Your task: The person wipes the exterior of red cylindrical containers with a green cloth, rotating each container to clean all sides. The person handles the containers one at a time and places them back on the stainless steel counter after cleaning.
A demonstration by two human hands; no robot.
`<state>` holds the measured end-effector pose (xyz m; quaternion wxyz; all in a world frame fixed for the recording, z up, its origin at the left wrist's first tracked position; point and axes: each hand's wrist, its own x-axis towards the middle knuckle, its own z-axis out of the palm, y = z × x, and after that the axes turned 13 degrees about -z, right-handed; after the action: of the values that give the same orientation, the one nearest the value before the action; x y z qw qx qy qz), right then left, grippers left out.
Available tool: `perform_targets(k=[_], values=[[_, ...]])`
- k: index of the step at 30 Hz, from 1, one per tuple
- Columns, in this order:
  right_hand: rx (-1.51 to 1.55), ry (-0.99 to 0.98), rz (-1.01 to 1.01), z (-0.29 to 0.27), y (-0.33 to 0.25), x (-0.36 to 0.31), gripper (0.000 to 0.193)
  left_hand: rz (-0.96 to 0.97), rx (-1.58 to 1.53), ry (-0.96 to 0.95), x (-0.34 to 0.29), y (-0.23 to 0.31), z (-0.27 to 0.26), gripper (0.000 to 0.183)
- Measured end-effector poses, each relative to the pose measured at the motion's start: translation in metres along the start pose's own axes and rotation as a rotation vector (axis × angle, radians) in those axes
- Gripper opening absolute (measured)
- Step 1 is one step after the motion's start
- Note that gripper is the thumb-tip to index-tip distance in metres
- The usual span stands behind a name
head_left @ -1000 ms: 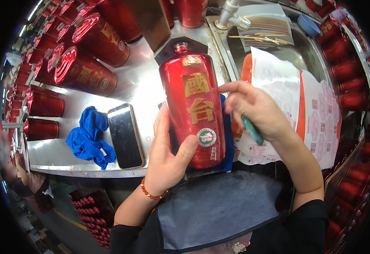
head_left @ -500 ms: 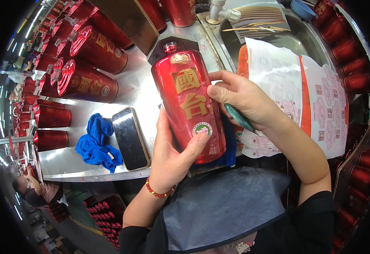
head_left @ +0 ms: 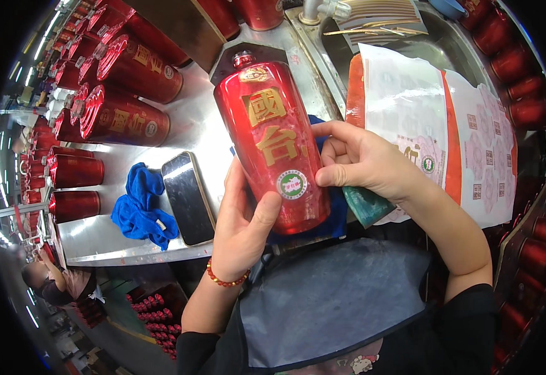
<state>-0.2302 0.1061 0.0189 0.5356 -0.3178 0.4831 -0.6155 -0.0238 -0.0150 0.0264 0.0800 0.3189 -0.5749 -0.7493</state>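
Note:
A glossy red bottle (head_left: 273,153) with gold lettering and a round green-and-white sticker is tilted in front of me, its neck toward the far side. My left hand (head_left: 240,228) grips its lower left, thumb across the front beside the sticker. At the bottle's lower right edge, thumb and forefinger of my right hand (head_left: 370,159) touch the side. Tucked under that same hand is a flat green scraper (head_left: 366,206), its upper part hidden by the fingers. Beneath the bottle lies a blue cloth (head_left: 337,219), mostly covered.
A phone (head_left: 188,197) and a crumpled blue cloth (head_left: 141,212) lie left on the metal table (head_left: 191,137). Several red bottles (head_left: 123,119) stand farther left. Sticker sheets (head_left: 404,87) spread at right, before a sink (head_left: 448,53). Another person (head_left: 60,281) is far left.
The green scraper has turned and now shows its broad face. My right thumb has moved down to the bottle's edge beside the sticker. My left thumb has shifted off the sticker.

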Motion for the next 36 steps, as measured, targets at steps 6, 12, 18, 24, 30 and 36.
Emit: perform_targets(k=[6, 12, 18, 24, 30, 36], values=[[0.013, 0.002, 0.002, -0.005, 0.001, 0.001, 0.07, -0.018, -0.003, -0.02, 0.0, 0.006, 0.003, 0.07], [0.168, 0.112, 0.039, 0.005, -0.008, -0.001, 0.06, 0.028, -0.171, -0.112, 0.004, 0.0, -0.002, 0.068], [0.146, 0.078, -0.025, 0.003, 0.005, 0.004, 0.05, 0.023, -0.103, -0.09, 0.005, 0.002, 0.0, 0.064], [0.187, 0.088, -0.058, 0.002, 0.01, 0.002, 0.048, 0.034, -0.113, -0.089, 0.006, -0.001, -0.003, 0.059], [0.109, 0.12, -0.055, 0.009, 0.008, 0.002, 0.054, 0.04, -0.106, -0.076, 0.005, -0.006, -0.004, 0.058], [0.09, 0.073, -0.018, 0.002, 0.004, -0.004, 0.062, 0.011, -0.097, -0.124, 0.006, -0.009, -0.012, 0.071]])
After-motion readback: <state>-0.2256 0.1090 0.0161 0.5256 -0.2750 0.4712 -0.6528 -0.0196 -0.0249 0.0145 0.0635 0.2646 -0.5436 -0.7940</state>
